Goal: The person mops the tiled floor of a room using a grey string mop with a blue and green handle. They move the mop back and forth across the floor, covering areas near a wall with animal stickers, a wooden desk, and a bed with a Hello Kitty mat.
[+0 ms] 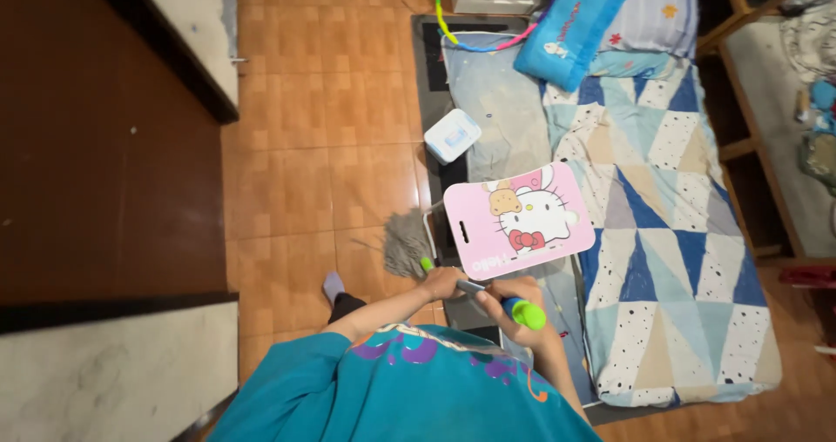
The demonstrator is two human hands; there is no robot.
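left hand (441, 283): fingers wrapped round the mop handle (470, 288) lower down, near a green collar, probably to steer it.
right hand (514, 303): fingers closed round the top end, just below the bright green grip (529, 314), likely the pushing hand.
mop head (406, 244): grey stringy thing down on the orange tile floor (313, 128), just ahead of the left fingers, angled away from the body so the strands lie flat.
pink stool (520, 220): cartoon cat top, sits right past both sets of fingers, at the mattress edge and partly over it.
mattress (662, 233): blue and white triangle sheet, off to the right of the right fingers, lying on the floor.
blue pillow (570, 33): far end of the mattress, well away.
white box (453, 134): small lidded tub beyond the mop head, on the mattress corner.
foot (333, 285): sock planted on the tiles left of the left fingers.
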